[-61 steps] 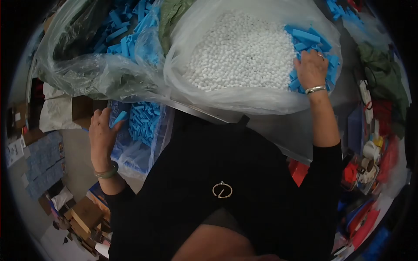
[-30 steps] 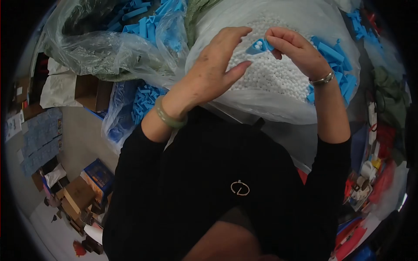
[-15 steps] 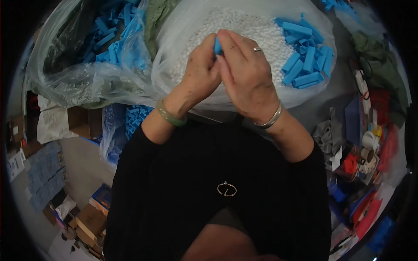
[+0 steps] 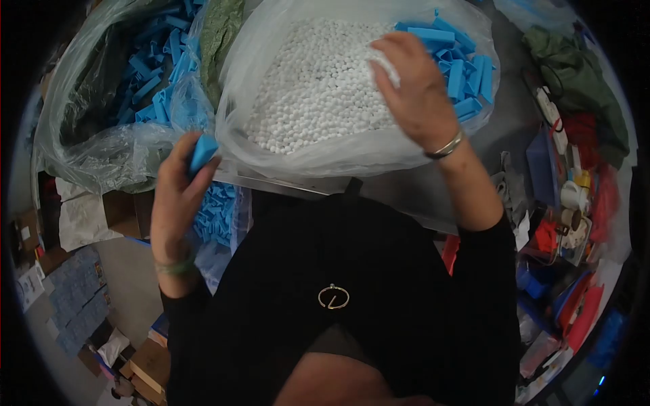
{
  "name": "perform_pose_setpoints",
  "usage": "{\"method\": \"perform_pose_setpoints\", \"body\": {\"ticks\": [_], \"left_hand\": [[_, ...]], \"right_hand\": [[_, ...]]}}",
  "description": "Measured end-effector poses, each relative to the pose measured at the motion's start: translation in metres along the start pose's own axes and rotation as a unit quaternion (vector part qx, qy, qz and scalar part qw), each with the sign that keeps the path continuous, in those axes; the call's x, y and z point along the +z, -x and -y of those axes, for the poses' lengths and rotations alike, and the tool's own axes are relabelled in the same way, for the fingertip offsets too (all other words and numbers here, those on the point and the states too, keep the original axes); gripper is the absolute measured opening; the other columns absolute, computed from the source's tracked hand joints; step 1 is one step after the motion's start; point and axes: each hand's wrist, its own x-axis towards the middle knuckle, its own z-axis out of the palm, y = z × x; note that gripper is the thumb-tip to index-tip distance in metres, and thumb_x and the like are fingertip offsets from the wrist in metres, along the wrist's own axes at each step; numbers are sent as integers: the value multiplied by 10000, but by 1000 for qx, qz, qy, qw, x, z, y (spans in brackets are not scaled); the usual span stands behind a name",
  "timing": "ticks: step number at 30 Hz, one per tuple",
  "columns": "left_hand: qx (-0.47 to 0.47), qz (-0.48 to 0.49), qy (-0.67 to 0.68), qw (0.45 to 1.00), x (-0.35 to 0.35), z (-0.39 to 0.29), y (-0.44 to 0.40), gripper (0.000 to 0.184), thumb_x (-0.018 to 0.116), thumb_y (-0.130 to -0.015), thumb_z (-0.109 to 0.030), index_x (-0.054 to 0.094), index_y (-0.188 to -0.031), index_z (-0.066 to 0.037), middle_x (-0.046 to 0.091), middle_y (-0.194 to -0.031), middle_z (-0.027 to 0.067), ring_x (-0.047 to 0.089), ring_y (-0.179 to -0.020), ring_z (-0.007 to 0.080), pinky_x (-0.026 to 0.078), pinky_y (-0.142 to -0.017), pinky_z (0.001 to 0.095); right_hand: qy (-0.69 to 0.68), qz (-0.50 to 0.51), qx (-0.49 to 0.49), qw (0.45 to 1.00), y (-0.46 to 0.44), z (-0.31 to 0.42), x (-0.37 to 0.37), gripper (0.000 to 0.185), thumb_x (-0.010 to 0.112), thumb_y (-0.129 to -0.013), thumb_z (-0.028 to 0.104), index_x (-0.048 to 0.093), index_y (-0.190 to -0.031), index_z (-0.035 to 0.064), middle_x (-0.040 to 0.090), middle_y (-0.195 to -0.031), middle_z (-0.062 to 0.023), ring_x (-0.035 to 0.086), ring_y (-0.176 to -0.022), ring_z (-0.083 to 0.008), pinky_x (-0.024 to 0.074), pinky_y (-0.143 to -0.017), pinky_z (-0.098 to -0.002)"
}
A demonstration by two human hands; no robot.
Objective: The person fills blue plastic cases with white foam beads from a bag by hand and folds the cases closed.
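Gripping 1 blue piece point(image 4: 203, 153) in my left fingers point(image 4: 182, 166); my right fingers point(image 4: 386, 64), spread and empty, hover over white beads point(image 4: 318, 88).

Loads of random clutter round the edges, lol. Over on the right there's a crumpled dark green cloth point(image 4: 575, 78) with a blue bin point(image 4: 542, 166) below it, plus a white cup point(image 4: 574, 195) near some red plastic point(image 4: 604, 213). Left side's got crumpled pale paper point(image 4: 80, 220) beside an open cardboard box point(image 4: 124, 215), and bluish printed sheets point(image 4: 78, 291) lower down.
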Motion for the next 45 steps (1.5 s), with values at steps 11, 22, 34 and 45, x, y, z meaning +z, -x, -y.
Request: {"method": "perform_pose_setpoints", "body": {"ticks": [11,22,34,45], "left_hand": [[-99,-83,-178,975,-54,0,46,185,699,-876,-134,623,-928,26,646,-772,105,614,-715,159,476,-680,270],[-17,11,-361,932,25,10,14,428,654,-910,-389,562,-717,-18,585,-624,124,628,-632,261,491,-585,356],[-236,-48,166,956,84,54,-20,393,563,-924,-310,651,-796,52,629,-661,75,603,-638,133,474,-586,295],[-14,-74,235,969,75,0,-68,363,506,-923,-218,591,-659,17,563,-589,8,556,-573,93,478,-542,279]], "right_hand": [[308,122,197,923,22,-144,-64,233,582,-869,182,662,-1027,32,676,-914,-185,651,-845,-353,522,-764,-443],[-190,127,251,941,-13,-75,4,261,543,-935,85,624,-1170,8,655,-884,-13,597,-798,-91,495,-732,-246],[-418,210,334,819,-19,-61,47,210,598,-951,214,642,-1073,50,589,-787,55,495,-695,-43,398,-616,-210],[8,151,90,984,-21,-42,56,160,635,-864,118,551,-960,20,592,-746,-167,573,-647,-288,471,-621,-378]]}}
